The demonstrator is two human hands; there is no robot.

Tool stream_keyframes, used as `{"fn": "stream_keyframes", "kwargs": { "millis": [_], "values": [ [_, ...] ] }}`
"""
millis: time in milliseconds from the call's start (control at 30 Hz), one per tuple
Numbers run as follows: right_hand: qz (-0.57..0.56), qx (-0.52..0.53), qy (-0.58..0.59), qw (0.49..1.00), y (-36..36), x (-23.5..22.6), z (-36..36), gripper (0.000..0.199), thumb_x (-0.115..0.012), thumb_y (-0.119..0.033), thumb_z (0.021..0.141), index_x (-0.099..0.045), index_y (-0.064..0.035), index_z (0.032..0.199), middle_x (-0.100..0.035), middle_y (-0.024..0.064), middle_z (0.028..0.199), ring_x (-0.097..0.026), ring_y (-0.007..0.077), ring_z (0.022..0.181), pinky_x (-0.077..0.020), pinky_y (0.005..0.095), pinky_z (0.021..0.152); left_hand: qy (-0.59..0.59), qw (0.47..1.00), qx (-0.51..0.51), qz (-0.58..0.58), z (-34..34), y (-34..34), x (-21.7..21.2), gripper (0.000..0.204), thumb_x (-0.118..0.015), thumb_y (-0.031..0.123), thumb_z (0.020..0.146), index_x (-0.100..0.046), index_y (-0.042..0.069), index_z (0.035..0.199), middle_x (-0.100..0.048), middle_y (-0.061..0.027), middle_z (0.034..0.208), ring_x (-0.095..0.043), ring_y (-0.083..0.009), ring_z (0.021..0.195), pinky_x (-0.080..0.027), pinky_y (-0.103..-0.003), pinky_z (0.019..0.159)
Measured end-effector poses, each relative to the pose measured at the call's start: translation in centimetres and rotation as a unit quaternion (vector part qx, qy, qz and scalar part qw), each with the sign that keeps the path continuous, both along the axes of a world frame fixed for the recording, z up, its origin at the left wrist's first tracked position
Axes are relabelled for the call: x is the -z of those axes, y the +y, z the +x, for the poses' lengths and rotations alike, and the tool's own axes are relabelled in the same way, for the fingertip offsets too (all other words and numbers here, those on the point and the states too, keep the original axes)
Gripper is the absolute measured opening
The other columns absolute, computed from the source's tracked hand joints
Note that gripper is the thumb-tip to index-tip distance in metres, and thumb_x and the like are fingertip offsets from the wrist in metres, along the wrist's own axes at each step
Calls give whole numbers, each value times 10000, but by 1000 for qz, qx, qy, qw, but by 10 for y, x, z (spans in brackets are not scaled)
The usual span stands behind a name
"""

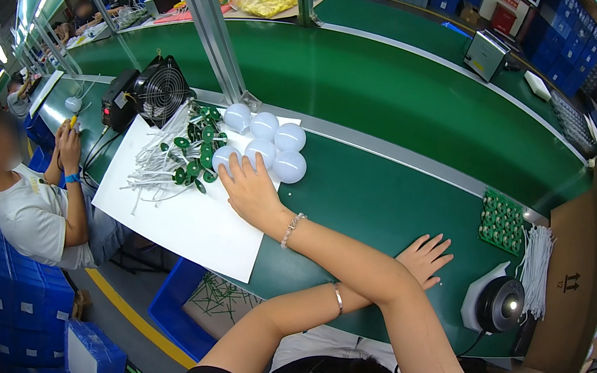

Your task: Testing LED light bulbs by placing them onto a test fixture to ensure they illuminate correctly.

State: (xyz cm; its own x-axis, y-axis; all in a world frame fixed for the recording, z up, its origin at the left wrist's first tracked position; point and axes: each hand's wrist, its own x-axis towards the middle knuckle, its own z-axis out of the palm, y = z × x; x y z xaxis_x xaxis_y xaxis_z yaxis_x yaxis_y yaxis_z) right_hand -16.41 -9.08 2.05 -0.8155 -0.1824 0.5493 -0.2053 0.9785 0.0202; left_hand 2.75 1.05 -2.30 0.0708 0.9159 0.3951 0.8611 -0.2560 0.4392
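While the long green workbench point(378, 99) curves away in front of me, I am at the picking-up stage, my arms crossed over its smooth matte top. A large sheet of white paper point(190, 232) lies flat on it and carries a loose heap of round green discs with thin white wires point(184, 160). Beside the heap, at the sheet's far corner, sits a cluster of frosted white globes point(288, 166), glossy and round. My right hand point(249, 189) lies open, fingers spread on the nearest globe point(222, 157), not yet closed. Lifting something so slick would, I judge, call for a light, even cupping grip. My left hand point(423, 257) rests open and flat on the bench, empty.
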Motion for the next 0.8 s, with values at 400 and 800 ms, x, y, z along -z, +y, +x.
{"fn": "stream_keyframes", "kwargs": {
  "millis": [400,800],
  "values": [
    [-284,-120,-16,951,12,-48,2,380,-619,-215,735,-527,-32,1055,-455,165,1193,-549,212,883,-393,386,832,-6,1000,4,1,-1,1,1,541,-580,298,753,-423,86,1226,-309,-151,1347,-267,-306,1258,-220,-435,1018],
    [-717,-637,-24,281,75,-192,67,227,-454,-143,807,-456,-32,610,-228,122,1401,-552,198,528,-471,295,482,-31,997,19,65,-3,2,18,543,-560,292,772,-398,69,1239,-290,-170,1351,-242,-322,1268,-216,-446,1017]
  ]
}}
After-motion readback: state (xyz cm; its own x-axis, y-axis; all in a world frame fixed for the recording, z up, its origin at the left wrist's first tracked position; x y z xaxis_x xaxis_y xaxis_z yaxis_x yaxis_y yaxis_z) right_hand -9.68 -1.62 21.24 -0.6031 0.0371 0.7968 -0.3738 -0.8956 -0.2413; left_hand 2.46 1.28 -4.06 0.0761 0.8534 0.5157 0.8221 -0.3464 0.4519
